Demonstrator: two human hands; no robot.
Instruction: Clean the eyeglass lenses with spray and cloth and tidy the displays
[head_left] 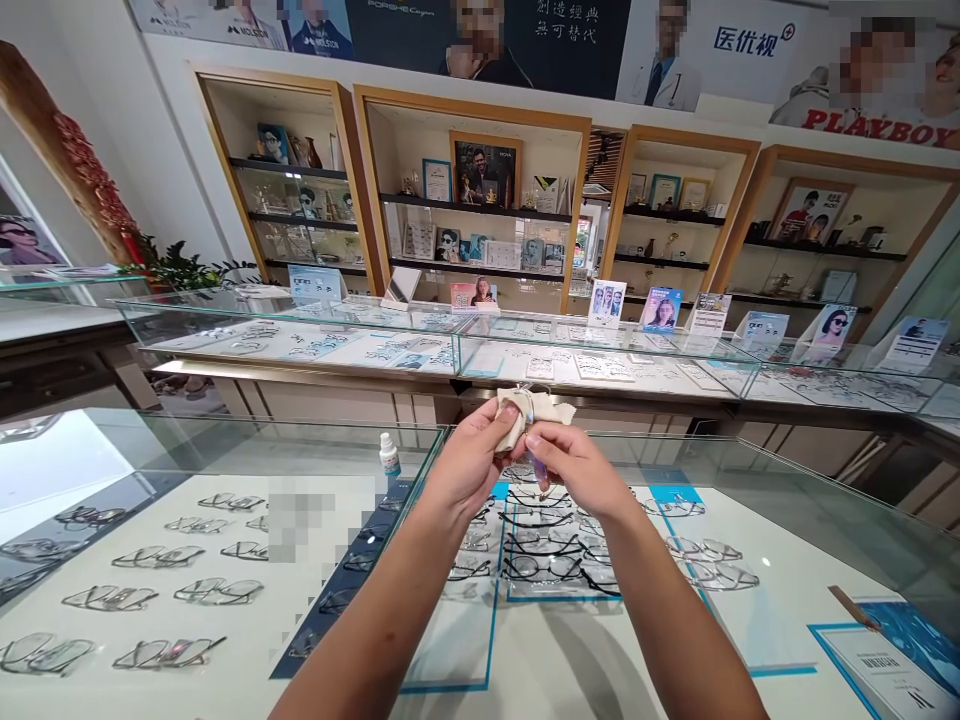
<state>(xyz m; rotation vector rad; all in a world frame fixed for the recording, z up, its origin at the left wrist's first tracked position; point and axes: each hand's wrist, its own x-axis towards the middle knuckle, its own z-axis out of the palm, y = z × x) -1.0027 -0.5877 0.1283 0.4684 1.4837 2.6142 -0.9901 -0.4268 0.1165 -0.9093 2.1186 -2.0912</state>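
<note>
1. Gripping one beige cloth [520,412] at frame centre, the left hand [466,462] pinches it closed around one pair of glasses [534,452].
2. One right hand [571,462] is closed on the same glasses, touching the left.
3. One small white bottle [389,455] stands left of the hands on one glass counter [225,440].

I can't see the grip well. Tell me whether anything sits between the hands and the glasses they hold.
Yes: a beige cloth. The left hand presses it around the glasses, so cloth lies between those fingers and the lens. The right hand appears to grip the frame bare.
</note>
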